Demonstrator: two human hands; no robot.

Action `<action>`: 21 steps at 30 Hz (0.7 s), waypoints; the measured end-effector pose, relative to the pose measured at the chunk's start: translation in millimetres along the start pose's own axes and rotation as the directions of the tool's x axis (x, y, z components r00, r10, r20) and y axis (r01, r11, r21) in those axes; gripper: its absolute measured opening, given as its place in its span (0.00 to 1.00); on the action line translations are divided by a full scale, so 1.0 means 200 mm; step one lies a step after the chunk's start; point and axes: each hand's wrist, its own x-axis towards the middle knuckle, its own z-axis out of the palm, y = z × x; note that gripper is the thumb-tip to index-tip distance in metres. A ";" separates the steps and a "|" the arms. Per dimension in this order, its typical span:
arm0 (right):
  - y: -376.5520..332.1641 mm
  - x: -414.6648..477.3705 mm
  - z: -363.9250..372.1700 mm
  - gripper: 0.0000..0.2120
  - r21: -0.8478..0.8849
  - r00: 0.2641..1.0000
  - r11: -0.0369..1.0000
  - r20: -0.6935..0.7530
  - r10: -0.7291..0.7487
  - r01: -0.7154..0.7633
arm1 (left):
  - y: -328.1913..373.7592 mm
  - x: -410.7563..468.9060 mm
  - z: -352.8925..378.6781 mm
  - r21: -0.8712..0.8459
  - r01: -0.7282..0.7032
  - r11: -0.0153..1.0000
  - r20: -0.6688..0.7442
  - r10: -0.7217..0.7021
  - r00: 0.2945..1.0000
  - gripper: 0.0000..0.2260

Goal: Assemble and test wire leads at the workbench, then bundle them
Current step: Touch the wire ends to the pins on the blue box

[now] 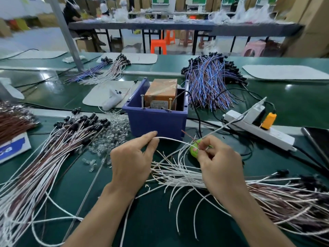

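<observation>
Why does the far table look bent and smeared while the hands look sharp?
Head view: the wide-angle lens bows the far table; the background is soft and smeared, while the left hand, right hand and the white wire they pinch are crisp; light glares white off the green bench top at the left.

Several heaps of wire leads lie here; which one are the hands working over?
The fanned-out heap of white and brown leads at near right, under the right hand, which holds one white wire with the left hand. The other heaps lie farther off.
</observation>
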 end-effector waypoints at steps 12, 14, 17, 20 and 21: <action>0.02 0.01 0.00 0.09 0.048 1.000 0.999 0.011 0.002 -0.002 | -0.01 0.01 0.02 0.143 -0.028 0.989 -0.085 0.041 0.996 0.09; 0.02 0.01 0.01 0.08 0.043 1.000 0.999 0.014 -0.006 0.006 | -0.01 0.02 0.02 0.210 -0.038 0.977 -0.130 0.066 0.989 0.08; 0.02 0.00 0.02 0.08 0.013 1.000 1.000 0.004 -0.023 0.023 | -0.02 0.01 0.01 0.243 -0.024 0.970 -0.151 0.062 0.987 0.07; 0.03 0.00 0.01 0.07 0.040 1.000 0.999 0.007 -0.014 0.014 | -0.01 0.01 0.01 0.230 0.013 0.973 -0.143 0.020 0.990 0.08; 0.03 0.00 0.01 0.07 0.052 1.000 0.999 0.016 -0.011 0.010 | -0.01 0.00 0.01 0.217 0.021 0.976 -0.144 0.010 0.990 0.08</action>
